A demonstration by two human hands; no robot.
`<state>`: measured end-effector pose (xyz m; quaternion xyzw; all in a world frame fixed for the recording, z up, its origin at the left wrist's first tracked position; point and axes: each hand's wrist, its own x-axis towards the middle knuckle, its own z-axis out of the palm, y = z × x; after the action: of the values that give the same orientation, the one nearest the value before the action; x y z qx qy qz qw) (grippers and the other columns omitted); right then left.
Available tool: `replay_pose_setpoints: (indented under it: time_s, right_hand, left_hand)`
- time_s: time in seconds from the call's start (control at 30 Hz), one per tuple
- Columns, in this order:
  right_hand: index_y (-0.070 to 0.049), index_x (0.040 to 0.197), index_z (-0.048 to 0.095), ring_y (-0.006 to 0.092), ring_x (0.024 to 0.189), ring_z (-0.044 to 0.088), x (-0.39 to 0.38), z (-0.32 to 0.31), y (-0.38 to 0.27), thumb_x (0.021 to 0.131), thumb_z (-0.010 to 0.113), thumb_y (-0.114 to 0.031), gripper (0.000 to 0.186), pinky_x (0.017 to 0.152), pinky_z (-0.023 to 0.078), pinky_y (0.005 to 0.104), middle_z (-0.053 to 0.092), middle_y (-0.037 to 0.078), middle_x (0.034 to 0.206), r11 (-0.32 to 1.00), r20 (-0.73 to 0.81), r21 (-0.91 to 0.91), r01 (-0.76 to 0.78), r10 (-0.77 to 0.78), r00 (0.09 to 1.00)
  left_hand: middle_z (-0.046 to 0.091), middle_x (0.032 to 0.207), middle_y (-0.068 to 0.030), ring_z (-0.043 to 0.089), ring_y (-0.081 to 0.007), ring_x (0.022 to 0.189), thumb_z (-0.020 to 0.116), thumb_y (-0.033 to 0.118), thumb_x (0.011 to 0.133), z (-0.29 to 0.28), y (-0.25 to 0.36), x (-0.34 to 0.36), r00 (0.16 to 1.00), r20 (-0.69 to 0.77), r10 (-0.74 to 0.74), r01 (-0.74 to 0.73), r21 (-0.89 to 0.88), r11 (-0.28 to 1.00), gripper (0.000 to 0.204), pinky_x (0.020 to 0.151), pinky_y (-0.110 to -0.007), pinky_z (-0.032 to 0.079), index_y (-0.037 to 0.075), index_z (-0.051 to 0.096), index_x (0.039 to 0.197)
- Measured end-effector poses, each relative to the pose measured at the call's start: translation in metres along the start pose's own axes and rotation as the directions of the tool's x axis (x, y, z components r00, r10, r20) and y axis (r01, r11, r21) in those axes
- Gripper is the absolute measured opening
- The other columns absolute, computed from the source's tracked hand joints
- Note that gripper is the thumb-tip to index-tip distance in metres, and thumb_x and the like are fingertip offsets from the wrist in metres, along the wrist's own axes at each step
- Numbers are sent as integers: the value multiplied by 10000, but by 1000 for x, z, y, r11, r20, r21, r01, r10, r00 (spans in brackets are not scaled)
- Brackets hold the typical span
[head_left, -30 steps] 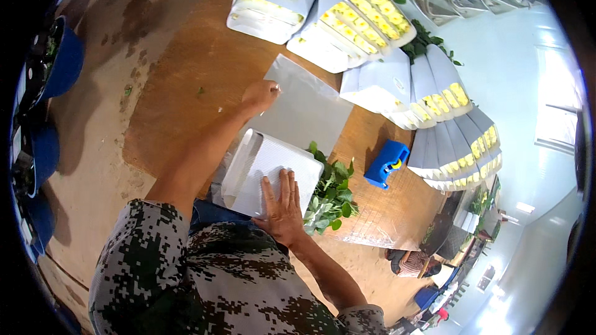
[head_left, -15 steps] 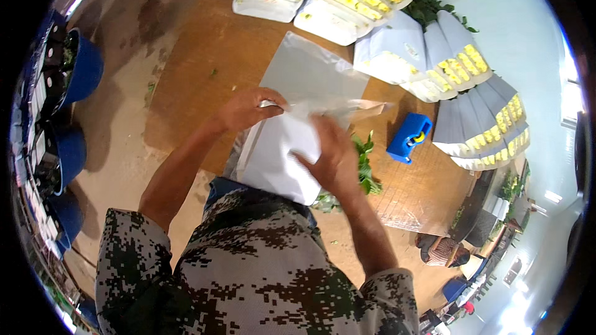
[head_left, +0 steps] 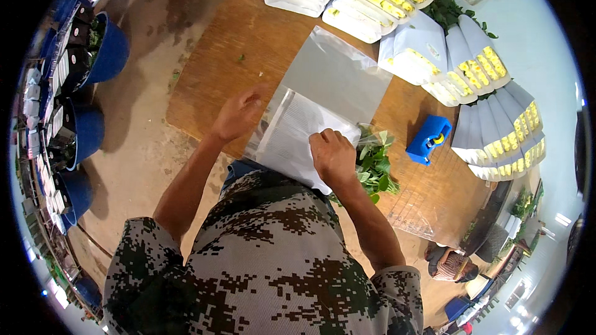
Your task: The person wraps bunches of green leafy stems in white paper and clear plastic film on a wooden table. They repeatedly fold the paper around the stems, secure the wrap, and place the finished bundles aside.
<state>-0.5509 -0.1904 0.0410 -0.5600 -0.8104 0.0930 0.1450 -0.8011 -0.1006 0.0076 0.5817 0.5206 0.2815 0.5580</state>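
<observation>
A white corrugated wrapper [head_left: 297, 130], folded into a flat packet, lies at the table's near edge against my body. Beneath it, a clear plastic sheet [head_left: 335, 65] spreads toward the far side. Green leafy stems [head_left: 375, 170] stick out from the packet's right end. My right hand [head_left: 333, 156] is on the packet's right part with its fingers curled; the fingertips are hidden, so what they pinch does not show. Off the packet's left edge, my left hand [head_left: 241, 113] hovers with fingers stretched out, slightly blurred and holding nothing.
To the right on the wooden table [head_left: 214, 74] stands a blue tape dispenser [head_left: 428, 139]. Wrapped bunches of yellow roses [head_left: 481, 71] line the far and right sides. Blue buckets [head_left: 90, 133] with plants stand at the left. Another person [head_left: 452, 265] sits beyond the table, lower right.
My left hand has come off the wrapper's upper left edge and opened. The right hand has curled its fingers on the packet. The raised plastic flap now lies flatter, and the view has shifted.
</observation>
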Motion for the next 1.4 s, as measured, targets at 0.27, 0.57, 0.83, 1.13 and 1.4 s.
replay_pose_setpoints:
  time_s: [0.27, 0.57, 0.83, 1.13, 1.4]
  right_hand:
    - [-73, 759, 552, 265, 722, 552, -6, 21, -5, 730, 584, -108, 55, 682, 498, 382, 493, 77, 767, 999, -108, 31, -6, 10, 994]
    - [-64, 832, 608, 289, 813, 570, -8, 16, 3, 741, 578, -114, 109, 841, 481, 421, 542, 90, 805, 996, -14, 88, -12, 14, 1000]
    - [-88, 804, 627, 289, 809, 577, -49, -69, 77, 729, 610, -58, 82, 750, 477, 419, 575, 69, 805, 976, -160, -43, -215, 205, 966]
    - [-69, 850, 657, 286, 784, 593, -126, -8, 57, 718, 629, -51, 136, 705, 474, 411, 584, 77, 780, 969, -122, 81, -233, 242, 963]
    - [-77, 892, 678, 275, 868, 593, -132, 10, 53, 735, 605, -41, 177, 818, 449, 409, 617, 73, 825, 962, -152, 108, -252, 266, 952]
  left_hand:
    - [628, 1095, -128, 631, -199, 965, 626, 440, 924, 3, 24, -23, 886, 255, -387, 446, -241, 862, 527, 871, -357, 506, -5, 558, 1198]
    - [626, 788, -72, 593, -138, 726, 736, 192, 808, 30, 31, -9, 929, 79, -361, 339, 206, 918, 232, 646, -287, 480, 2, 620, 873]
    - [643, 786, -73, 596, -150, 747, 716, 203, 789, 24, -5, -3, 937, 106, -333, 301, 243, 922, 234, 690, -290, 472, 3, 637, 883]
    - [575, 727, -12, 541, -97, 695, 685, 98, 812, 26, 18, -8, 919, 149, -366, 368, 16, 930, 127, 619, -258, 449, 23, 588, 775]
    - [583, 776, -13, 546, -99, 705, 708, 86, 809, 27, 17, -8, 917, 113, -383, 372, 108, 922, 140, 608, -251, 463, 27, 585, 844]
